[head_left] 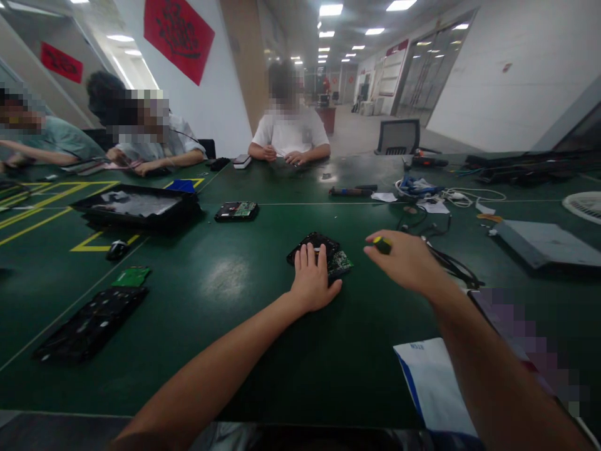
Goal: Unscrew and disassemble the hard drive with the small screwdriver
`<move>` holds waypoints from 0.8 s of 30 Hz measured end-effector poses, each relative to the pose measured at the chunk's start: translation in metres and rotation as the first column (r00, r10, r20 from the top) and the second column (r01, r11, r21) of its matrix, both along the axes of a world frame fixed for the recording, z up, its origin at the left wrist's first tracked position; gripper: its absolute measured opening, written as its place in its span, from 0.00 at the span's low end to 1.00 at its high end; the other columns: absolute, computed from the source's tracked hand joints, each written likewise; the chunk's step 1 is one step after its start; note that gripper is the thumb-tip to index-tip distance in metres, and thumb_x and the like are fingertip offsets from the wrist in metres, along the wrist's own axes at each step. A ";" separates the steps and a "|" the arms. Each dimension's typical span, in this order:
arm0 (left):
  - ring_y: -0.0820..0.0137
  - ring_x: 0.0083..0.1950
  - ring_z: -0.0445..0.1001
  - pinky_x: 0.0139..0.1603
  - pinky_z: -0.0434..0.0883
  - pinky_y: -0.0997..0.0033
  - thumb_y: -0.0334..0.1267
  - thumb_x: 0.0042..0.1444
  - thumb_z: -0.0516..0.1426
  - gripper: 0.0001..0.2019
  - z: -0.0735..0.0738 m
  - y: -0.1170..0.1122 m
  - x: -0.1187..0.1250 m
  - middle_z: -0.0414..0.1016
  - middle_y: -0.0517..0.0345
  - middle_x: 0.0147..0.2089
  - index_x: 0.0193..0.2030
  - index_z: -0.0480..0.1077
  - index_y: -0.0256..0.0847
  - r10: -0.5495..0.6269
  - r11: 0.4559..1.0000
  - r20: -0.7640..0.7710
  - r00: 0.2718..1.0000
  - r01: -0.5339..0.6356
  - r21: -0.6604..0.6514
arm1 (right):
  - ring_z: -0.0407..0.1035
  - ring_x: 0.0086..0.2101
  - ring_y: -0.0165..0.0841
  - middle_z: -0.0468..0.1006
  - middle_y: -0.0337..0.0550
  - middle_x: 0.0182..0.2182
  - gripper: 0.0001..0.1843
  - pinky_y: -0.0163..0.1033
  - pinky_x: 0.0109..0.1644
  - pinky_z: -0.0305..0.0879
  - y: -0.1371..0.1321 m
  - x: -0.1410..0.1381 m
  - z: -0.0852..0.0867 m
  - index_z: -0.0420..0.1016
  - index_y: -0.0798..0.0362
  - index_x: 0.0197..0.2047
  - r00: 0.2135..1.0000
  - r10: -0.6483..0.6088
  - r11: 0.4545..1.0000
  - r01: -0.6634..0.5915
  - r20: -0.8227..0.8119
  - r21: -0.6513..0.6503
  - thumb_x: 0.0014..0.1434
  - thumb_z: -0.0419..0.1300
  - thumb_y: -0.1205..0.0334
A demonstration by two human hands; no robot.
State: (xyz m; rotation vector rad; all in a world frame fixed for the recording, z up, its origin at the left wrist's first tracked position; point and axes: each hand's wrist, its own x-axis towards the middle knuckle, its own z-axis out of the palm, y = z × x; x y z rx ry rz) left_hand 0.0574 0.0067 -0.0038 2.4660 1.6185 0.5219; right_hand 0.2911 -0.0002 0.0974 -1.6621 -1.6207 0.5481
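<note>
My left hand (312,279) lies flat, fingers stretched out, on a black hard drive (315,244) with a green circuit board (342,261) showing at its right side. My right hand (406,260) hovers just right of the drive, fingers closed round a small tool with a yellow and black handle (382,244). Both forearms reach in from the near edge of the green table (235,275).
A second drive (237,211), a black tray (136,207), a loose green board (132,275) and a long black panel (91,322) lie to the left. Cables (441,197), a grey box (544,243) and a white bag (432,382) sit to the right. Three people sit at the far side.
</note>
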 end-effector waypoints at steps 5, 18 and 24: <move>0.38 0.79 0.24 0.76 0.32 0.31 0.53 0.54 0.59 0.55 0.008 -0.008 0.026 0.34 0.27 0.80 0.79 0.35 0.27 -0.001 0.994 -0.025 1.000 -0.001 -0.107 | 0.75 0.42 0.48 0.81 0.55 0.37 0.19 0.45 0.44 0.66 0.017 -0.026 -0.053 0.78 0.51 0.37 0.896 0.093 0.989 -0.032 0.435 -0.147 0.60 0.66 0.42; 0.37 0.79 0.43 0.74 0.52 0.40 0.66 0.59 0.55 0.46 0.013 0.013 -0.009 0.35 0.35 0.81 0.77 0.51 0.40 0.133 0.990 0.053 0.990 -0.129 -0.065 | 0.75 0.49 0.53 0.71 0.63 0.53 0.23 0.50 0.50 0.69 0.028 -0.004 -0.080 0.74 0.56 0.57 0.882 -0.045 0.974 0.144 0.469 -0.177 0.65 0.60 0.50; 0.43 0.74 0.57 0.71 0.58 0.44 0.60 0.59 0.57 0.46 0.017 0.029 -0.056 0.58 0.34 0.74 0.75 0.51 0.34 0.133 0.990 0.078 0.988 -0.130 -0.047 | 0.75 0.49 0.51 0.69 0.61 0.55 0.31 0.50 0.51 0.70 0.025 -0.003 -0.076 0.74 0.57 0.57 0.854 -0.032 0.967 0.159 0.519 -0.201 0.67 0.54 0.39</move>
